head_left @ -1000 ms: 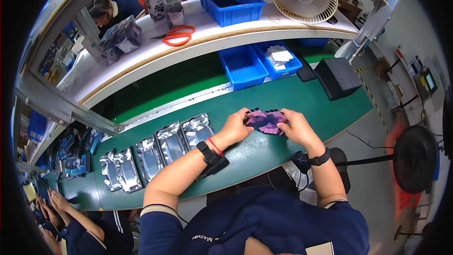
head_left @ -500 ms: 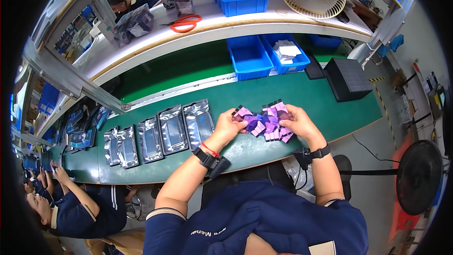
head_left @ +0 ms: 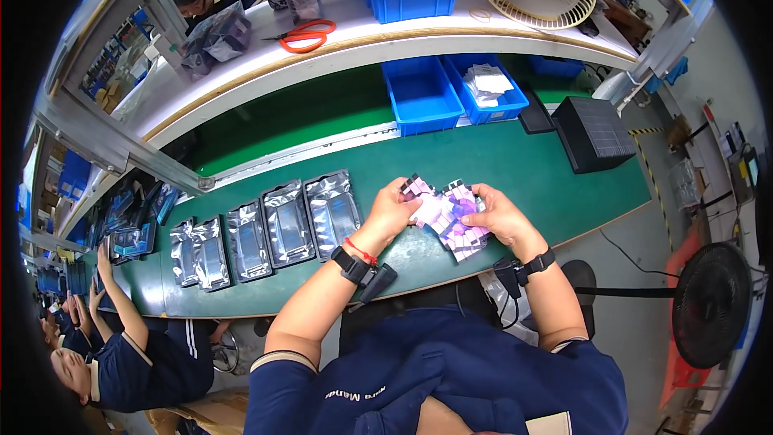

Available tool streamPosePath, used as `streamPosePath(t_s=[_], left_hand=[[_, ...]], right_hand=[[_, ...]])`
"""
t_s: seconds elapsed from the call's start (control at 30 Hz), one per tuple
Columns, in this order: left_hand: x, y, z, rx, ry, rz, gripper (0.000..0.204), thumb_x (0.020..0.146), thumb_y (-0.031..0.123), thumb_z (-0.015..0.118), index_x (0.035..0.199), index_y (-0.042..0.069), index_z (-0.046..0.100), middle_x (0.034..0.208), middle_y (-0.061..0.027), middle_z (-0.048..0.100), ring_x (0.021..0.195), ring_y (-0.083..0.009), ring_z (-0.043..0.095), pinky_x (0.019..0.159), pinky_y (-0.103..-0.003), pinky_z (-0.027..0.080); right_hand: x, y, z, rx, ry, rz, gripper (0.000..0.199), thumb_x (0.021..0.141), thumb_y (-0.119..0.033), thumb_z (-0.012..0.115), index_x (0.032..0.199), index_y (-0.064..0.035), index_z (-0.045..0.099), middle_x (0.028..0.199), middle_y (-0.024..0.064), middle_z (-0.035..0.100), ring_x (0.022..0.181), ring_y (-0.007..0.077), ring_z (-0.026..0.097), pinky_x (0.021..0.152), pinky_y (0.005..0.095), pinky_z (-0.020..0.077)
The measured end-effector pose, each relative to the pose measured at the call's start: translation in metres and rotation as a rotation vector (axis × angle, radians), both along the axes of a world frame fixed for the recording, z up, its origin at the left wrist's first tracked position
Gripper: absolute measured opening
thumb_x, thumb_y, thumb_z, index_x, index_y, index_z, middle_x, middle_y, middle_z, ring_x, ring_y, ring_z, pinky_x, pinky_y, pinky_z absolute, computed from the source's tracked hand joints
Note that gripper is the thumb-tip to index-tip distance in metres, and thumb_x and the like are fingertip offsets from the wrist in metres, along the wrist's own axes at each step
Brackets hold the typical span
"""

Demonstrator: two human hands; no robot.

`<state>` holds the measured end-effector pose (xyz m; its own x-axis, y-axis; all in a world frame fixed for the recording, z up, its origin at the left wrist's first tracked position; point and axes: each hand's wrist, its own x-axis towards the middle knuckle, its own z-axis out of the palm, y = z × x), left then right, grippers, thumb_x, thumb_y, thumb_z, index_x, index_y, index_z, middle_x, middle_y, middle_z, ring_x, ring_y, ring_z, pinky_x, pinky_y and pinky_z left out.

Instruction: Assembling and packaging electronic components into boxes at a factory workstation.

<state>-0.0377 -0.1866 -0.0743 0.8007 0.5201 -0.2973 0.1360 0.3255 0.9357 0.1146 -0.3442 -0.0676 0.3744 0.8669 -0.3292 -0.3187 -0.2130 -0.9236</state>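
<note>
We are observing the bundle (head_left: 449,216) hanging between both hands, in front of the wearer and over the near part of the green tabletop (head_left: 547,193). Its many small pink-and-purple pieces, some showing black ends, are spreading unevenly. Clock positions below are running from the bundle.

Left hand (head_left: 393,209), at 9 o'clock: the grip is pinching narrowly on that edge, thumb lying on top. Right hand (head_left: 501,216), at 3 o'clock: the grip is likewise pinching, thumb reaching over the face. Fingertips underneath are hiding from us, and we are not managing to tell whether the bundle is touching the tabletop.

Five silver packs (head_left: 287,221) are lying in a slanting row at 9 o'clock. A black box (head_left: 596,138) is standing at 2. A blue bin (head_left: 427,118) is sitting at 12; just beside it, toward 1, another bin (head_left: 499,115) is holding white papers (head_left: 486,80). Orange-handled scissors (head_left: 309,35) are resting on the white shelf (head_left: 354,36) at 11.
</note>
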Motion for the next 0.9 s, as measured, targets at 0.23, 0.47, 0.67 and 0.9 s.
streamPosePath(t_s=[0.23, 0.47, 0.67, 0.9], left_hand=[[0.000, 0.013, -0.004, 0.323, -0.071, 0.447, 0.018, 0.091, 0.017, 0.056, 0.082, 0.003, 0.064, 0.067, 0.0027, 0.057, 0.058, -0.0078, 0.049, 0.053, -0.022, 0.039], [-0.017, -0.006, -0.003, -0.211, -0.122, 0.358, 0.012, 0.089, 0.017, 0.059, 0.082, 0.007, 0.057, 0.076, -0.0035, 0.062, 0.063, -0.0116, 0.057, 0.053, -0.025, 0.046], [0.004, -0.022, 0.003, -0.301, -0.271, 0.360, 0.005, 0.089, 0.009, 0.056, 0.093, 0.005, 0.058, 0.093, -0.0045, 0.063, 0.085, -0.0147, 0.060, 0.075, -0.029, 0.049], [0.015, -0.032, -0.013, -0.003, -0.314, 0.444, 0.057, 0.078, -0.015, 0.054, 0.128, 0.005, 0.036, 0.113, -0.0124, 0.054, 0.101, -0.0189, 0.056, 0.086, -0.031, 0.048]], right_hand=[[0.003, -0.003, -0.001, 0.027, -0.135, -0.115, 0.049, 0.070, 0.018, 0.059, 0.116, 0.0036, 0.046, 0.106, 0.0082, 0.057, 0.093, 0.0151, 0.059, 0.083, 0.0272, 0.0505], [0.016, 0.000, -0.004, 0.066, -0.003, -0.155, 0.047, 0.071, 0.016, 0.060, 0.114, 0.0029, 0.045, 0.101, 0.0107, 0.061, 0.088, 0.0176, 0.063, 0.080, 0.0302, 0.0530], [-0.007, 0.009, -0.010, 0.175, 0.187, -0.195, 0.046, 0.075, 0.015, 0.060, 0.117, 0.0035, 0.043, 0.102, 0.0121, 0.060, 0.088, 0.0179, 0.062, 0.078, 0.0302, 0.0534], [-0.021, 0.026, -0.002, 0.198, 0.324, -0.116, 0.035, 0.094, -0.016, 0.047, 0.125, -0.0029, 0.041, 0.111, 0.0076, 0.057, 0.099, 0.0171, 0.058, 0.083, 0.0314, 0.0500]])
